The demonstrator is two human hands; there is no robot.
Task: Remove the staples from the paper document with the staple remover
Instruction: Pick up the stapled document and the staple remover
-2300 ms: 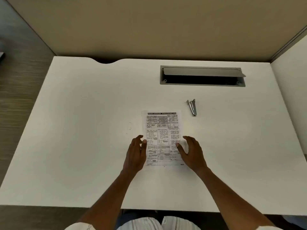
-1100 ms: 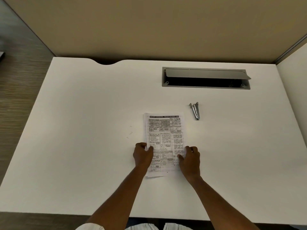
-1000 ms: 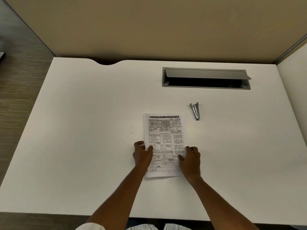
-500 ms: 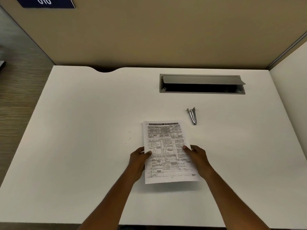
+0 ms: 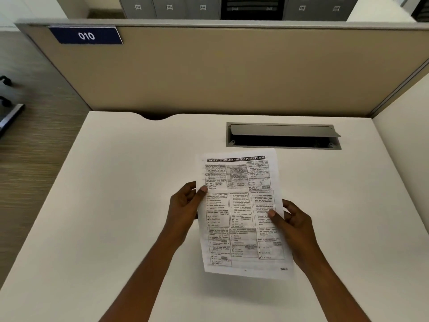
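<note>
A printed paper document (image 5: 241,212), covered in boxed black text, is lifted off the white desk (image 5: 116,205) and tilted toward me. My left hand (image 5: 185,205) pinches its left edge with the thumb on the front. My right hand (image 5: 294,226) holds the right edge the same way. The metal staple remover is not visible; the raised sheet covers the spot where it lay. I cannot make out any staples on the paper.
A grey cable slot (image 5: 283,137) with a raised flap is set into the desk behind the paper. A beige partition (image 5: 232,70) with a blue "010" sign (image 5: 86,36) closes the back; a white side panel (image 5: 404,140) stands on the right.
Both hands took hold of the flat document by its side edges and raised it off the desk toward me. The view tilted up, and the staple remover went out of sight behind the sheet.
</note>
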